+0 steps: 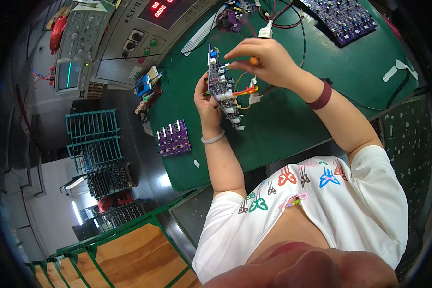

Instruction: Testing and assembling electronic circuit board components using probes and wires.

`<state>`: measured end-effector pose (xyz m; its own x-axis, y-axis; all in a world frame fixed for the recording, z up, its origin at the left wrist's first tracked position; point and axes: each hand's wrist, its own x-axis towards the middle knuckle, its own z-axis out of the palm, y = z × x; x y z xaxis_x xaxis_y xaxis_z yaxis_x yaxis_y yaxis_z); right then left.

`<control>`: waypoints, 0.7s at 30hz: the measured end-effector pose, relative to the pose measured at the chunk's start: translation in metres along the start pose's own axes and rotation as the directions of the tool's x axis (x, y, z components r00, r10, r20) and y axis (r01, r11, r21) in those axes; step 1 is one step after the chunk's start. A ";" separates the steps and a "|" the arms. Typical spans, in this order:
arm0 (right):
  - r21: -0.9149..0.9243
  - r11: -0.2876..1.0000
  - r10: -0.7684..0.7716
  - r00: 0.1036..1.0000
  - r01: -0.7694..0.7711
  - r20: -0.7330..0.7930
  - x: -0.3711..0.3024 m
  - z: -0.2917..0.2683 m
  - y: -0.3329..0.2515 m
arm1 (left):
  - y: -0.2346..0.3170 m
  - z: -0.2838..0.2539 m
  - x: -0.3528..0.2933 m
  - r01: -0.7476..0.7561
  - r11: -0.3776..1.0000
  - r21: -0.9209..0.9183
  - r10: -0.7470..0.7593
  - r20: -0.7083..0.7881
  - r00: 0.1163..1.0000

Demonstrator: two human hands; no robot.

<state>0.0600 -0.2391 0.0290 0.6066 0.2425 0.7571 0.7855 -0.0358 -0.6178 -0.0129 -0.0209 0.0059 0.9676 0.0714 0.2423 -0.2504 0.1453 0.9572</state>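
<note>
My left hand (207, 98) grips a populated circuit board (221, 81) by its far face, holding it tilted up on edge above the table. White connectors and small parts crowd the side that faces right. Close to the board's upper part is my right hand (269, 60), fingers curled, with a small orange thing (255, 60) tucked in them. Only its rounded end shows, so its kind is unclear. Red, yellow and orange wires (248, 90) run from the board's middle toward a white tag (255, 98) below my right hand.
On the green table (283, 129) lie a purple board (174, 138) at left, a large board panel (343, 21) at far right and another board (233, 19) at the back. A test console (144, 41) and an oscilloscope (72, 72) stand far left. Cables trail across the right side.
</note>
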 end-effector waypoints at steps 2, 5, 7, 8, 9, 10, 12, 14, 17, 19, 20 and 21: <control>-0.080 0.996 0.048 0.996 -0.043 0.071 -0.006 0.007 0.003 | 0.002 0.002 0.002 -0.005 1.000 -0.010 0.005 0.032 0.999; -0.124 0.992 0.043 0.994 -0.031 0.096 -0.011 0.013 0.007 | -0.001 0.004 -0.002 0.031 0.985 -0.167 -0.035 -0.024 0.999; -0.132 0.991 0.037 0.994 -0.023 0.104 -0.011 0.011 0.007 | -0.006 -0.003 -0.002 0.072 0.974 -0.215 -0.076 -0.010 0.997; -0.177 0.984 0.041 0.992 -0.019 0.120 -0.011 0.011 0.006 | -0.008 -0.003 -0.001 0.047 0.976 -0.215 -0.057 -0.042 0.997; -0.222 0.975 0.046 0.990 -0.014 0.137 -0.010 0.010 0.005 | -0.009 -0.002 -0.001 0.023 0.977 -0.214 -0.039 -0.074 0.996; -0.222 0.975 0.047 0.990 -0.017 0.134 -0.009 0.009 0.005 | -0.012 -0.003 -0.002 0.048 0.972 -0.230 -0.072 -0.095 0.993; -0.216 0.975 0.077 0.987 -0.045 0.141 -0.006 0.005 0.003 | -0.008 -0.009 0.002 0.091 0.980 -0.176 -0.089 0.019 0.996; -0.118 0.992 0.041 0.999 -0.038 0.018 -0.001 0.004 0.006 | -0.010 -0.011 0.005 0.130 0.970 -0.207 -0.108 0.115 0.987; -0.003 0.988 0.157 0.987 -0.158 -0.045 0.002 -0.003 0.003 | -0.016 -0.015 -0.001 0.104 0.993 -0.061 -0.102 0.048 0.994; 0.059 0.997 0.061 0.994 -0.057 -0.085 0.002 -0.003 0.004 | -0.016 -0.021 0.002 0.137 0.990 -0.032 -0.133 0.091 0.987; 0.060 0.997 0.062 0.994 -0.057 -0.088 0.003 -0.003 0.003 | -0.017 -0.022 0.001 0.122 0.992 -0.034 -0.119 0.069 0.990; 0.043 0.999 0.027 0.995 -0.023 -0.099 0.004 -0.003 0.002 | -0.018 -0.022 -0.001 0.107 0.994 -0.035 -0.105 0.047 0.993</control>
<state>0.0644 -0.2414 0.0316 0.6371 0.1440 0.7572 0.7652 0.0002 -0.6438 -0.0099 -0.0019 -0.0151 0.9890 0.0089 0.1478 -0.1468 0.1864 0.9714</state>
